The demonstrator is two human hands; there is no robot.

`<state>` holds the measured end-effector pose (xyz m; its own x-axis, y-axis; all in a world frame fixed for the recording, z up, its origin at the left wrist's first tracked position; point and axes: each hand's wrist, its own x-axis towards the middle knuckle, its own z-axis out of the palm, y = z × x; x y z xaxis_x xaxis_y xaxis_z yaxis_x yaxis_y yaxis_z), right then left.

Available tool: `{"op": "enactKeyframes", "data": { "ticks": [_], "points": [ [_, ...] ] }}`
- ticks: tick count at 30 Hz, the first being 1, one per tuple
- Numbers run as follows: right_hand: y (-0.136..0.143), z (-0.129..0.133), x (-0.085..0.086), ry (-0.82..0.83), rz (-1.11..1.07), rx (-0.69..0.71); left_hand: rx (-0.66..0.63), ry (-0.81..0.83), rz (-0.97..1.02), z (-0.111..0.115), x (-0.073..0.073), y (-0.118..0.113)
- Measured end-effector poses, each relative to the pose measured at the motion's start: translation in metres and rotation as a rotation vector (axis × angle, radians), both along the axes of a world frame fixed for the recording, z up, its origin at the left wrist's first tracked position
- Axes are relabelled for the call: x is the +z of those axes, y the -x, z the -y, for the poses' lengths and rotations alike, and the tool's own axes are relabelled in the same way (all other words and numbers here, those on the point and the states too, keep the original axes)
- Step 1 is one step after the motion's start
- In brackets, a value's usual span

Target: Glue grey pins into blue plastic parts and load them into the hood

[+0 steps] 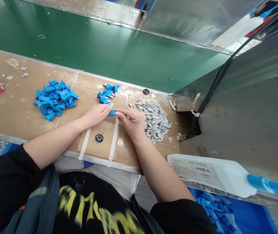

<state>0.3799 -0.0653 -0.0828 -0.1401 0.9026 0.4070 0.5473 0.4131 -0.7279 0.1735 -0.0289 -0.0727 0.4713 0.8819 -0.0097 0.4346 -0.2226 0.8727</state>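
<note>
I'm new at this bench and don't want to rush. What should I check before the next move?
1. Blue piece in hand: ok, left hand holds it, right hand at its end.
2. Small part in the right fingertips: cannot tell, too hidden.
3. Large blue pile apart from smaller blue group: ok.
4. Grey pile within reach: ok, beside the right hand.
5. Taped cardboard free of objects: not ok, black disc on it.
6. White bottle upright: cannot tell.

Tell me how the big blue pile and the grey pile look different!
The big blue pile has chunky, blocky pieces; the grey pile has thin little ones. The blue pile lies apart from the left hand; the grey pile is right beside the right hand. Both are jumbled heaps.
</note>
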Motion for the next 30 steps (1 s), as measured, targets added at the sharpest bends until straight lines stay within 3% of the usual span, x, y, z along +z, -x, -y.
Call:
{"op": "enactKeyframes", "data": {
  "ticks": [3, 6, 11, 25, 30],
  "points": [
    [-0.005, -0.005, -0.002, -0.041, 0.150, 0.078, 0.018, -0.006, 0.029, -0.001, 0.002, 0.002],
    [-0.010, -0.008, -0.002, -0.104, 0.374, 0.184, 0.064, -0.064, -0.081, 0.001, 0.006, 0.004],
    [-0.007, -0.004, -0.002, -0.185, 0.656, 0.162, 0.108, -0.124, -0.338, 0.006, 0.012, 0.002],
    [0.004, -0.004, -0.011, -0.126, 0.650, 0.168, 0.104, -0.194, -0.541, 0.009, 0.015, -0.005],
    [-0.012, -0.007, 0.005, -0.110, 0.622, 0.168, 0.081, -0.218, -0.536, 0.010, 0.017, -0.008]
  ]
}}
